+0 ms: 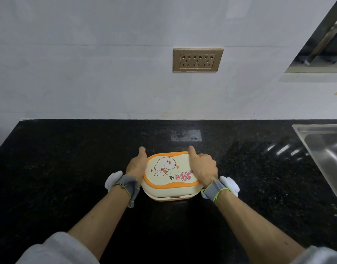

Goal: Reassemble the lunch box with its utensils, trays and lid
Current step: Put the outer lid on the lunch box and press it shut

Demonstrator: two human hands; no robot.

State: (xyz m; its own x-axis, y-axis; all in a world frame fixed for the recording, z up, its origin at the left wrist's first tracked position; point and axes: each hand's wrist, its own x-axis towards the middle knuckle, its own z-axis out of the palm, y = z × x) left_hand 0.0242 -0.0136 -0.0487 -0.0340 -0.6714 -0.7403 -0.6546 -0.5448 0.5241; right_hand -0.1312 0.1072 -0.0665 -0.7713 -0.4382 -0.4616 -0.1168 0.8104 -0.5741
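Note:
A cream lunch box (170, 193) with an orange-rimmed lid (169, 171) showing a cartoon animal sits on the black counter, lid on top. My left hand (136, 165) grips the box's left side, thumb pointing up. At the right end, my right hand (203, 166) holds the lid and box, thumb resting on the lid's edge. A small latch (175, 196) shows on the near wall. No utensils or trays are visible; the inside is hidden.
The black speckled counter (68, 168) runs to a white tiled wall with a gold triple socket (197, 60). A steel sink (328, 149) lies at the right edge. Both wrists wear grey straps with white pads.

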